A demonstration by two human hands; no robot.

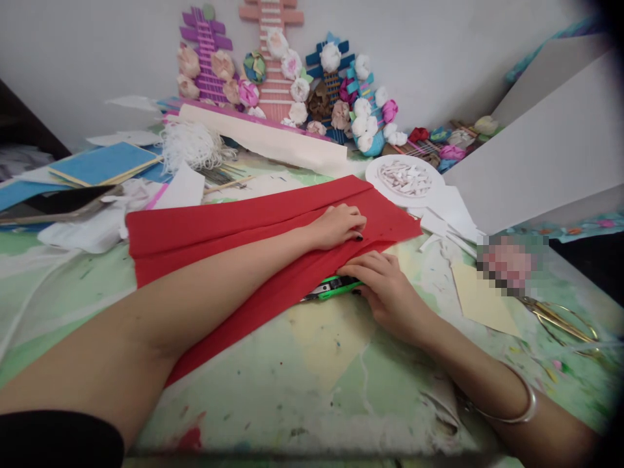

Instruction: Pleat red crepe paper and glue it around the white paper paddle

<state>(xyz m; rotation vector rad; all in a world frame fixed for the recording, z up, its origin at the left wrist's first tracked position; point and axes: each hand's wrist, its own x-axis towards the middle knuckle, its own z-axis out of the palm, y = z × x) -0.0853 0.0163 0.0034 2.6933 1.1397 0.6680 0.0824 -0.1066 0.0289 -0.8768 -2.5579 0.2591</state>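
Red sheet (283, 302) is the reference: lies creased and slanted across the bench (234, 396), far edge up, right end narrowing. Right grip (377, 283): closed around a green cutter (331, 288) at the sheet's near edge, right part; fingers on top of the handle, thumb side underneath, metal nose pointing left along that edge. Front fingers also overlap the sheet's edge. Left grip (338, 227): on top of the sheet toward its right end, just beyond the right grip, fingers curled down with little gap showing; can't tell whether it pinches a fold or only presses. Left forearm crosses over the sheet. Around the sheet: white plate (370, 174) of small pale pieces just past its far right corner, cream paper (263, 140) behind, white string bundle (192, 146) behind its left part, blue panels (104, 162) off left. Yellow paper (482, 299) sits right of it, gold-handled scissors (560, 318) further right, blades blurred out.
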